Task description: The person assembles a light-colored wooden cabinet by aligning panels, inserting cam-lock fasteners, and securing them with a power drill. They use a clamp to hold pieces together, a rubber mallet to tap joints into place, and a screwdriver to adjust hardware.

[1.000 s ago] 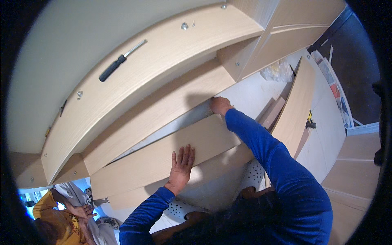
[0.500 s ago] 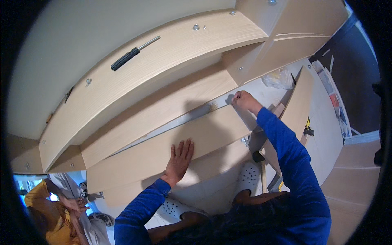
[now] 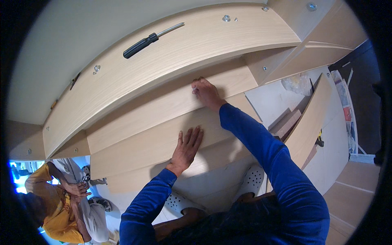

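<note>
Two hands are pressed on the board (image 3: pixel 163 143): left hand (image 3: pixel 187 143) flat, fingers spread; right hand (image 3: pixel 205 90) curled on its far edge against the frame (image 3: pixel 171 61). Screws are seen fitted; the screwdriver (image 3: pixel 151 39) is left lying above, untouched.

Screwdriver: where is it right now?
In the head view the black-handled screwdriver lies upper left of centre on the long pale wood panel, tip toward a round metal fitting, beyond both hands and untouched.
</note>
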{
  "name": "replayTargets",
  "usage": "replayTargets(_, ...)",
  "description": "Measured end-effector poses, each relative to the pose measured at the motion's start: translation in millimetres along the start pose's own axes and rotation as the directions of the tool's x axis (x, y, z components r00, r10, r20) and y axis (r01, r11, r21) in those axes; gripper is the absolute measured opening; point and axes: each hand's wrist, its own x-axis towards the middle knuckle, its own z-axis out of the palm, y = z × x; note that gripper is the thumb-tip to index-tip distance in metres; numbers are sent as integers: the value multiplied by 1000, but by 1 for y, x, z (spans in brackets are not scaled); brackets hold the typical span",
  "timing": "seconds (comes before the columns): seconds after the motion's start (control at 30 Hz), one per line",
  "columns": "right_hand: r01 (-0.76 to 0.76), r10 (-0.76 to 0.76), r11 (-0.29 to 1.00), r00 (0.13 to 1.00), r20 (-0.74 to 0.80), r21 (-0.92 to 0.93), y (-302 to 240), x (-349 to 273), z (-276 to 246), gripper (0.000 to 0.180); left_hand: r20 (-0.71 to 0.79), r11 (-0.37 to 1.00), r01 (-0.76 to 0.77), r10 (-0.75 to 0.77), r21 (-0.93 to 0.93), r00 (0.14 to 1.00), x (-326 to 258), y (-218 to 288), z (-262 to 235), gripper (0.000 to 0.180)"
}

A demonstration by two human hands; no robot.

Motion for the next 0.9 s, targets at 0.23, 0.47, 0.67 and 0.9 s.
replayTargets(0.23, -10, 7, 998, 999, 52, 63, 2, 3, 4, 18, 10, 997, 2, -1, -76, 1000, 0, -2, 3, 78)
replayTargets(0.47, 37, -37, 999, 998, 50, 2, -5, -3, 3, 26, -11, 994, 9, -10, -113, 1000, -2, -3, 6, 81)
replayTargets(0.67, -492, 481, 808, 869, -118, -323, 17, 23, -89, 26, -3, 950, -31, 32, -312, 999, -1, -14, -1, 89)
replayTargets(0.9, -188, 539, 425, 839, 80, -885, 92, 16, -151, 25, 26, 962, -47, 56, -268, 998, -1, -17, -11, 89)
